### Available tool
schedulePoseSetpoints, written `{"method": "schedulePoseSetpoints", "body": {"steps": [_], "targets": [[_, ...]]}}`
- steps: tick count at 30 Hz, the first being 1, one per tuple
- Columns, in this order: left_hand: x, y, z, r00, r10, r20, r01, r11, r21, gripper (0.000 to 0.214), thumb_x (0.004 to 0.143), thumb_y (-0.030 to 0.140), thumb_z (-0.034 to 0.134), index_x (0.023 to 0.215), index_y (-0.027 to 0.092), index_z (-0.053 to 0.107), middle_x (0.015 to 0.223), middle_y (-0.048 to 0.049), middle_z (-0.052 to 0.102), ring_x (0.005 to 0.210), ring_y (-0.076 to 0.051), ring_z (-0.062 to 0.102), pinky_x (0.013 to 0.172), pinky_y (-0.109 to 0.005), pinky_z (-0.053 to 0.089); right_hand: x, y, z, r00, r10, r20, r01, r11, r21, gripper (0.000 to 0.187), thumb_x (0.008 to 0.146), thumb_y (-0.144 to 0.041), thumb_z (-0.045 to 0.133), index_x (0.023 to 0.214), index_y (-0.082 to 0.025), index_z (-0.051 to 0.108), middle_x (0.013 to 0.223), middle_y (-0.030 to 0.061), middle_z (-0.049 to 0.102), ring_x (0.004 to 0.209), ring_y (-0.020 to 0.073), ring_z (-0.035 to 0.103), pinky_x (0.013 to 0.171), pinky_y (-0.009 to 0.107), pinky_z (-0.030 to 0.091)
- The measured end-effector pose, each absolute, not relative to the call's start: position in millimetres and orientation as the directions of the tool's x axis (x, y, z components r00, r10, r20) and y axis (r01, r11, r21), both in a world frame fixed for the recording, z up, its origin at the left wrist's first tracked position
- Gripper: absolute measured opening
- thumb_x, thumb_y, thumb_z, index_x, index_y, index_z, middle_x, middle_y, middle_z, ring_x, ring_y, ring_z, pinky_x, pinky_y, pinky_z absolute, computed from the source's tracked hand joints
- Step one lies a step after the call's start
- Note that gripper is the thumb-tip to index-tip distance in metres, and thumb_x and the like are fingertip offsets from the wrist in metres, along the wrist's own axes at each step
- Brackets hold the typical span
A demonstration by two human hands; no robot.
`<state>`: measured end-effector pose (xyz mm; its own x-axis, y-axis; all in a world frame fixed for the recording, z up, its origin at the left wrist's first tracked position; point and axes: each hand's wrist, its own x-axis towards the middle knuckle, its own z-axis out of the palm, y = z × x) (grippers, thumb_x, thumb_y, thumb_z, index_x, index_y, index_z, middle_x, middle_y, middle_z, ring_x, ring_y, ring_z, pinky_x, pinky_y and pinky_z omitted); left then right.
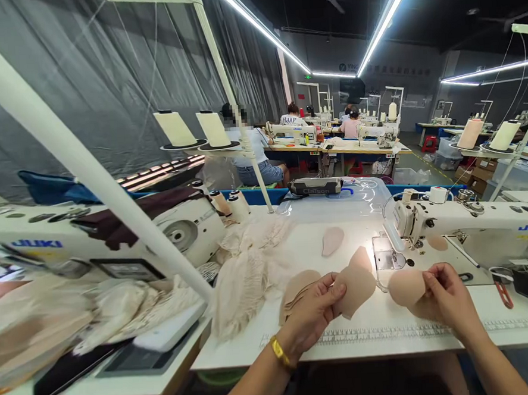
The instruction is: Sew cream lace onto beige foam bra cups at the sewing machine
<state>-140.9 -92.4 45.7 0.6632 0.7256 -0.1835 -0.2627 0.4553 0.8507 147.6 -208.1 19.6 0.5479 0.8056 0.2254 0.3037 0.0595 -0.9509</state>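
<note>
My left hand (313,310), with a gold bracelet at the wrist, pinches a beige moulded foam cup (356,287) by its left edge. My right hand (446,296) grips a second beige foam cup (406,287) just in front of the needle plate of the white sewing machine (471,223). Under my left hand lies a small stack of flat beige cup pieces (296,288). One more flat beige piece (332,240) lies farther back on the white table (370,331).
A heap of cream lace fabric (250,264) lies left of my hands. A second white sewing machine (92,244) stands at the left behind a slanted white pole (112,195). Thread cones (174,128) stand on racks. Other people sit at sewing tables behind.
</note>
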Motion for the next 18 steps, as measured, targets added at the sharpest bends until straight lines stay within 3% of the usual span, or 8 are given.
{"method": "schedulePoseSetpoints", "body": {"steps": [2, 5, 7, 9, 11, 14, 18], "targets": [[-139.2, -91.9, 43.6, 0.639, 0.74, -0.21, -0.284, 0.481, 0.829, 0.046, 0.07, 0.043, 0.094, 0.098, 0.016, 0.068, 0.094, -0.0057, 0.071, 0.078, -0.017, 0.065, 0.063, -0.026, 0.053, 173.0, -214.1, 13.4, 0.586, 0.758, 0.286, 0.479, -0.039, -0.877, 0.037, 0.091, -0.061, 0.059, 0.092, -0.024, 0.057, 0.08, 0.0023, 0.064, 0.07, 0.0227, 0.061, 0.066, 0.036, 0.052], [-133.6, -94.6, 40.5, 0.616, 0.756, -0.221, -0.319, 0.496, 0.808, 0.045, 0.069, 0.04, 0.095, 0.096, 0.015, 0.07, 0.099, -0.0069, 0.073, 0.086, -0.019, 0.069, 0.069, -0.026, 0.055, 181.0, -225.0, 12.0, 0.521, 0.658, 0.544, 0.77, -0.088, -0.631, 0.034, 0.092, -0.056, 0.058, 0.09, -0.023, 0.063, 0.092, 0.0112, 0.066, 0.092, 0.0316, 0.062, 0.085, 0.049, 0.051], [-126.9, -99.2, 39.6, 0.608, 0.762, -0.226, -0.342, 0.507, 0.791, 0.045, 0.069, 0.039, 0.095, 0.098, 0.015, 0.071, 0.101, -0.0077, 0.074, 0.094, -0.021, 0.07, 0.074, -0.027, 0.057, 162.6, -229.0, 16.2, 0.449, 0.704, 0.55, 0.781, -0.01, -0.625, 0.031, 0.095, -0.052, 0.058, 0.093, -0.022, 0.066, 0.098, 0.013, 0.067, 0.098, 0.0322, 0.061, 0.092, 0.051, 0.049], [-119.1, -105.9, 39.5, 0.606, 0.76, -0.237, -0.353, 0.524, 0.775, 0.045, 0.07, 0.039, 0.095, 0.101, 0.015, 0.072, 0.102, -0.0084, 0.074, 0.096, -0.022, 0.07, 0.077, -0.028, 0.057, 132.4, -226.7, 21.7, 0.357, 0.878, 0.318, 0.57, 0.064, -0.819, 0.031, 0.097, -0.053, 0.06, 0.103, -0.024, 0.069, 0.1, 0.0102, 0.068, 0.093, 0.0279, 0.063, 0.085, 0.045, 0.052], [-112.4, -113.5, 39.6, 0.615, 0.751, -0.241, -0.351, 0.534, 0.769, 0.045, 0.073, 0.04, 0.093, 0.103, 0.014, 0.073, 0.103, -0.01, 0.075, 0.096, -0.023, 0.07, 0.078, -0.028, 0.057, 101.6, -217.4, 25.8, 0.273, 0.96, 0.067, 0.18, 0.017, -0.984, 0.045, 0.095, -0.059, 0.062, 0.125, -0.025, 0.065, 0.103, 0.0089, 0.07, 0.093, 0.0257, 0.066, 0.078, 0.039, 0.054], [-109.1, -122.1, 39.5, 0.613, 0.752, -0.243, -0.374, 0.547, 0.749, 0.039, 0.079, 0.036, 0.089, 0.106, 0.014, 0.072, 0.104, -0.0103, 0.075, 0.093, -0.022, 0.07, 0.077, -0.028, 0.057, 72.2, -198.9, 28.5, 0.247, 0.963, -0.106, -0.276, -0.034, -0.961, 0.06, 0.081, -0.062, 0.079, 0.125, -0.023, 0.067, 0.092, 0.0051, 0.069, 0.078, 0.0191, 0.063, 0.066, 0.03, 0.051], [-117.7, -122.3, 41.0, 0.492, 0.826, -0.275, -0.539, 0.537, 0.649, 0.024, 0.083, 0.022, 0.084, 0.101, 0.019, 0.068, 0.101, -0.0025, 0.074, 0.087, -0.016, 0.07, 0.074, -0.026, 0.057, 62.1, -184.5, 28.1, 0.275, 0.948, -0.161, -0.488, -0.007, -0.873, 0.056, 0.066, -0.05, 0.095, 0.109, -0.023, 0.072, 0.08, -0.0022, 0.062, 0.069, 0.0119, 0.055, 0.064, 0.024, 0.048]]}}
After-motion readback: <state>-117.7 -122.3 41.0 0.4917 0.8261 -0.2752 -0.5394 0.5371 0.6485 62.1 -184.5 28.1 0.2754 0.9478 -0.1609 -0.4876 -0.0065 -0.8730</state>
